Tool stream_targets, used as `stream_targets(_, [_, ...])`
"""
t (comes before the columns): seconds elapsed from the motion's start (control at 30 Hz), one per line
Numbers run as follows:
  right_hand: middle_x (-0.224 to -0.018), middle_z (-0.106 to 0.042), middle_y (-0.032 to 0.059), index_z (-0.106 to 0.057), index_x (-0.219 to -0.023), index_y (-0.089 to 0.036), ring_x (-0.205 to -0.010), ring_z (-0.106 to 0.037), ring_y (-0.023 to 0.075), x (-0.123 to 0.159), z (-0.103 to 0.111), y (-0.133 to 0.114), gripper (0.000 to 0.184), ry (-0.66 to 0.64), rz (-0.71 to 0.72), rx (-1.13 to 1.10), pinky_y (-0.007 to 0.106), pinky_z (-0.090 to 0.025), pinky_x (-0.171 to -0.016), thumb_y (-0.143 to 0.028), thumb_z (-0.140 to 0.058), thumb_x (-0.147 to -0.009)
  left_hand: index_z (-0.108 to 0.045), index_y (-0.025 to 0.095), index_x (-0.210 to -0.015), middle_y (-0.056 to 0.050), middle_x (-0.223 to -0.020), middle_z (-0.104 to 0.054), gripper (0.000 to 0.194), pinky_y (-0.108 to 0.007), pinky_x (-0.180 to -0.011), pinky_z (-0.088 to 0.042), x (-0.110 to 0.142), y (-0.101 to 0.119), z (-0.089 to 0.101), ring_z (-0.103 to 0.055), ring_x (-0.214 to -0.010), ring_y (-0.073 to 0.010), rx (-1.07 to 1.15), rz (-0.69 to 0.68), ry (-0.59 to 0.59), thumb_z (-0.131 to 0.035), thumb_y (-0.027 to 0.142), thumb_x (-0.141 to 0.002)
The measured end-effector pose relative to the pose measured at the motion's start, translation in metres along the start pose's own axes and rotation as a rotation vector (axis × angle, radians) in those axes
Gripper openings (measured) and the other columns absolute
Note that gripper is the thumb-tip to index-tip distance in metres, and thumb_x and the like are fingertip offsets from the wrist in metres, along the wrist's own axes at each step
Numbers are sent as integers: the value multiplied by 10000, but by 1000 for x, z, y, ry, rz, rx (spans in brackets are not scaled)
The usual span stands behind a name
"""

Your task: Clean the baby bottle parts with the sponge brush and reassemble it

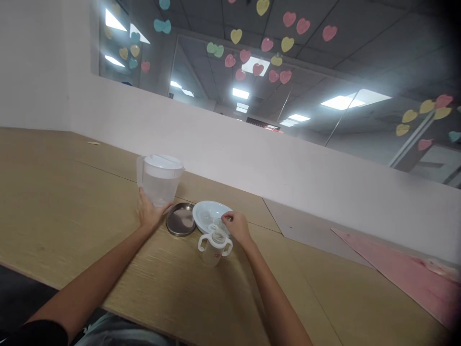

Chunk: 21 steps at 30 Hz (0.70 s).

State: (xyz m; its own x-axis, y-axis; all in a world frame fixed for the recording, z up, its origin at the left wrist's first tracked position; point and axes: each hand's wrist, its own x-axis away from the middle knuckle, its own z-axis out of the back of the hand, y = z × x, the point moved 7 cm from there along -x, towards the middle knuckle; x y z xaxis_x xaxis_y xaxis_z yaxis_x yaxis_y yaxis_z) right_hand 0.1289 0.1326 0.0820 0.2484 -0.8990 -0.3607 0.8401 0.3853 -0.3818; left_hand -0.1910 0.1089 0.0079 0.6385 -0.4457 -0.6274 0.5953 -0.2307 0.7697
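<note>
A translucent plastic pitcher (161,185) with a white lid stands on the table. My left hand (149,210) grips it low down, fingers at its left side and thumb across the front. Right of it lies a round, shallow metal dish (181,219). Beside the dish is a white bowl (204,206). Over the bowl's right side, my right hand (236,226) has its fingertips pinched together; what they hold, if anything, is too small to make out. In front of the bowl stands a two-handled baby bottle (212,252) with its top off.
A wooden table (108,206) runs up to a white half wall (230,154), with a window bearing heart stickers above. At the right lies a pink sheet (403,269). A small flat pale piece (94,143) lies far left.
</note>
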Motion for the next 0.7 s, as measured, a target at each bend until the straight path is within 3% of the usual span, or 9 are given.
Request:
stream_targets(0.13, [-740,-700,46,-704,-805,-168,-672,-611,178,33,31,43,282,211,-88,-124,267,-443,-655,-319,-469,-771,-281,228,-1388,-154,-1375,-426,1007,-627,-964,-382,-3,-7,-1,-372,-1256,-435,-1,3,6,-755,561,-565])
stream_targets(0.3, [-616,-655,49,-690,-733,-167,-591,-595,193,69,35,110,312,313,-349,-142,260,-401,-540,-356,-442,-737,-139,167,-1439,-171,-1425,-329,1161,-610,-1019,-348,-3,-8,-1,-332,-1269,-441,-40,-25,-11,-735,621,-552])
stream_targets(0.47, [-631,-657,49,-685,-812,-150,-627,-604,190,67,34,115,355,333,-364,-203,262,-409,-607,-378,-419,-755,-133,164,-1441,-151,-1450,-264,1064,-535,-1078,-277,3,18,6,-282,-1294,-402,-44,-222,9,-676,620,-648])
stream_targets(0.7, [-632,-638,35,-679,-787,-176,-606,-574,175,67,28,108,312,314,-332,-83,248,-359,-563,-348,-419,-762,-238,124,-1409,-186,-1453,-261,921,-548,-1089,-145,13,38,-1,-230,-1327,-392,-158,-419,-66,-654,551,-707])
